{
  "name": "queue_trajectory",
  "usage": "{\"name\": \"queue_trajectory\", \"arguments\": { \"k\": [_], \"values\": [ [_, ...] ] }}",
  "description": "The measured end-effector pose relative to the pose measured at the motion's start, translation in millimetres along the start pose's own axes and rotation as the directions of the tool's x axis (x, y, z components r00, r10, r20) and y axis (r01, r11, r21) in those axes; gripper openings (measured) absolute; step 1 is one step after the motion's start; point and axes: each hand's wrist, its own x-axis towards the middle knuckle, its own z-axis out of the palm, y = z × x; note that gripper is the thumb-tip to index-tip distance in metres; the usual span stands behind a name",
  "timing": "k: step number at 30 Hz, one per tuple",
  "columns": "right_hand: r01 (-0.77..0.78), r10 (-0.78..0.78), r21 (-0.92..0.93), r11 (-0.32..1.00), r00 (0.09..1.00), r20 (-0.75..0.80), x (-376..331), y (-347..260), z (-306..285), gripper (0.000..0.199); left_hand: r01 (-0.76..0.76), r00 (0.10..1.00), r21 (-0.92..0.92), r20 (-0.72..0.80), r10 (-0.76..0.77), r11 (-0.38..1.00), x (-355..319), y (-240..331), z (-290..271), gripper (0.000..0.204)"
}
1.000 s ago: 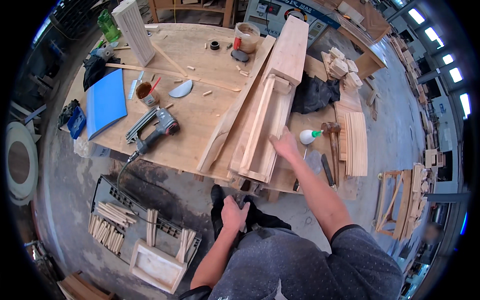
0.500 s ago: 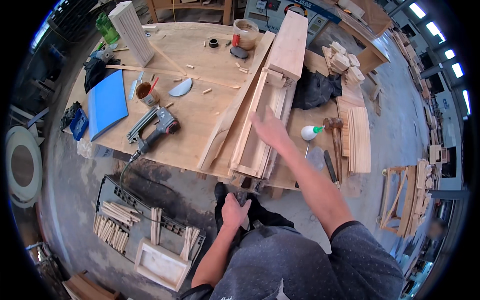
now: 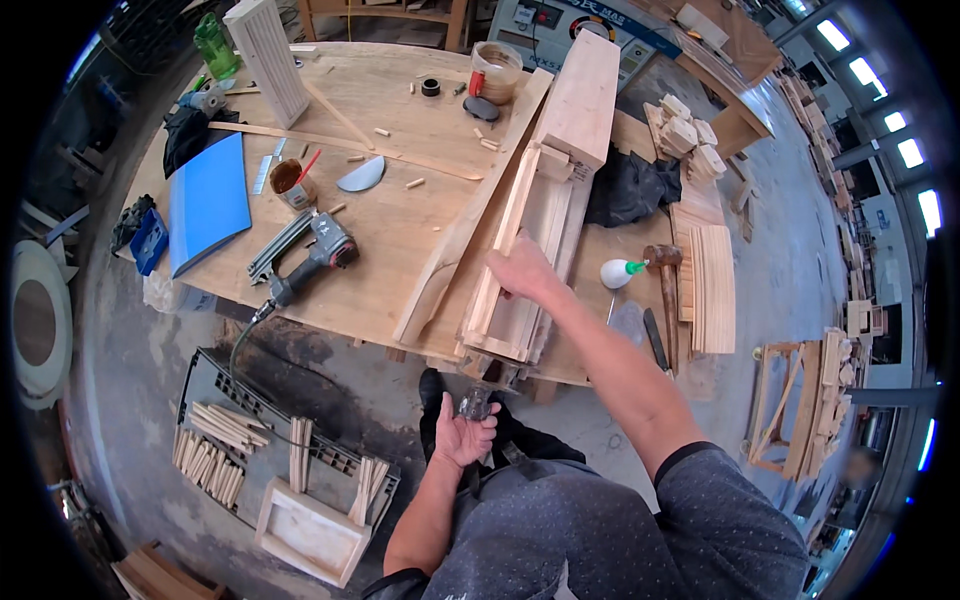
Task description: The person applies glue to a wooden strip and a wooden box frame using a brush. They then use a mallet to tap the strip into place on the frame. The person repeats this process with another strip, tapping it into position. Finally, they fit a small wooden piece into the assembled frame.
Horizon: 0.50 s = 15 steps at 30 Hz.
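Beneath the front edge of the bench, my left hand (image 3: 463, 436) is turned palm up, its thumb and curled fingers around a dark vise handle (image 3: 475, 404). The metal jaw of the vise (image 3: 492, 369) shows just above it, at the bench edge. A long narrow wooden frame (image 3: 515, 208) lies over that edge, with one end against a thick wooden post (image 3: 577, 105). My right hand (image 3: 522, 268) is closed over the frame's left rail; its fingertips are partly hidden. A long thin board (image 3: 466, 225) lies left of the frame.
On the bench to the left are a nail gun (image 3: 318, 252) with a hose, a blue folder (image 3: 211, 203) and an upright grooved post (image 3: 268, 65). At right lie a glue bottle (image 3: 618, 272), a mallet (image 3: 665, 270) and stacked slats (image 3: 712, 290). Dowels fill a crate (image 3: 205, 375) on the floor.
My left hand has rolled from knuckles up to palm up at the vise handle. My right hand has drawn nearer along the frame, and its fingers have closed over the left rail.
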Motion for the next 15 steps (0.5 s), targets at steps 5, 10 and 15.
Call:
{"name": "queue_trajectory", "arguments": {
  "k": [5,10,15],
  "values": [
    [0.005,-0.005,0.048,0.999,1.0,0.002,-1,-2,4,0.078,0.063,0.996,-0.214,0.074,-0.049,0.975,1,6,-13,0.079],
    [0.01,-0.01,0.023,1.0,1.0,0.011,2,-7,5,0.076,-0.238,0.858,0.507,-0.289,0.424,0.828,5,3,-24,0.047],
    [0.01,-0.009,0.044,0.999,1.0,-0.021,2,-5,-1,0.076,0.081,0.462,0.997,-0.035,0.886,-0.003,4,-30,21,0.03]
  ]
}}
